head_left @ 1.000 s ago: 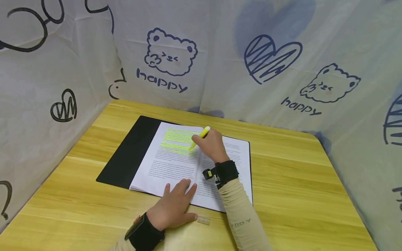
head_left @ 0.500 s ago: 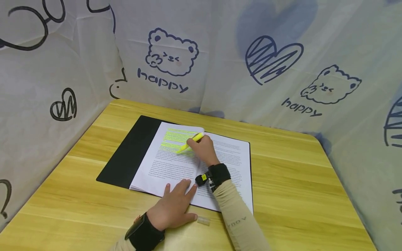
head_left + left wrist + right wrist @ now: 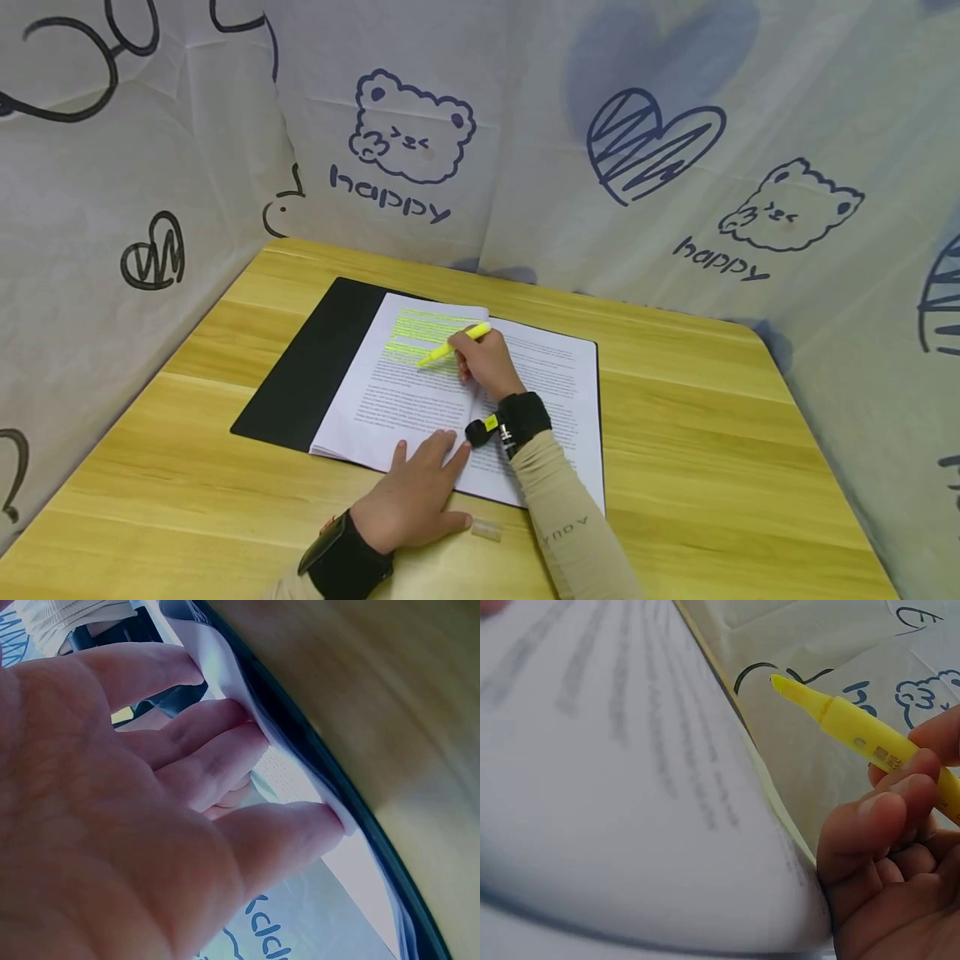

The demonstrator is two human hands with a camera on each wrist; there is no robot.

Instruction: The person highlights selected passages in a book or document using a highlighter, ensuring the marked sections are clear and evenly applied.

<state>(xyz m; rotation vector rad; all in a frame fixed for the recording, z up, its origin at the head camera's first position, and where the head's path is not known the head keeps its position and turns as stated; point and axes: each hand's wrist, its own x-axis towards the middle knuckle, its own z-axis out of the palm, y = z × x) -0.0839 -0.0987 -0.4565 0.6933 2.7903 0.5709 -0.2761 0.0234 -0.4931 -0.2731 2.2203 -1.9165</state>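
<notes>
My right hand [image 3: 487,362] pinches a yellow highlighter [image 3: 453,345] over the left page of an open booklet [image 3: 412,408] in a black cover [image 3: 300,367]. In the right wrist view, the uncapped tip of the highlighter [image 3: 855,727] shows against the wall, apart from the paper [image 3: 592,840]. Bright yellow strokes [image 3: 427,323] cover the upper lines of the left page. My left hand [image 3: 412,496] rests with spread fingers on the booklet's near edge, its thumb on the table. In the left wrist view, the fingertips of the left hand [image 3: 150,787] touch the page edge.
A small translucent piece [image 3: 487,530] lies on the wooden table [image 3: 697,467] by my left thumb. White cloth [image 3: 525,150] with drawn bears and hearts encloses the table's back and sides. Both wrists wear black straps; the right strap [image 3: 525,421] bears a small camera.
My right hand has moved left and slightly toward me with the highlighter, which now leans more sideways, its tip farther left over the page. The left hand stays in place.
</notes>
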